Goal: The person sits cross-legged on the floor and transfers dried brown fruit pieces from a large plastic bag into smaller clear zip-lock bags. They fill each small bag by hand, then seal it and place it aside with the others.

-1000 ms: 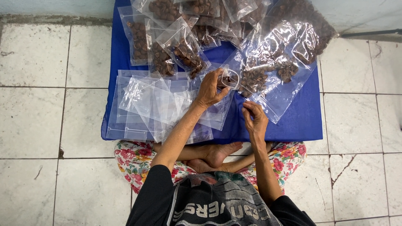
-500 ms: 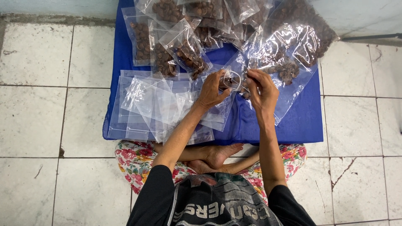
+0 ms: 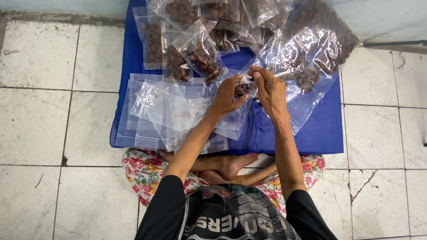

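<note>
Hands meet at the centre of the frame: your left hand and right hand both have their fingers pinched on a small clear bag holding brown pieces, above the blue mat. Empty clear bags lie spread at centre left, touching your left wrist. Filled bags crowd the top, a large open one at upper right.

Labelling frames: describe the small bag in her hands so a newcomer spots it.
Start at the blue mat. Near its middle, the left hand and right hand meet on a small clear bag. Unlike the flat empty bags and filled bags nearby, it is held up.
</note>
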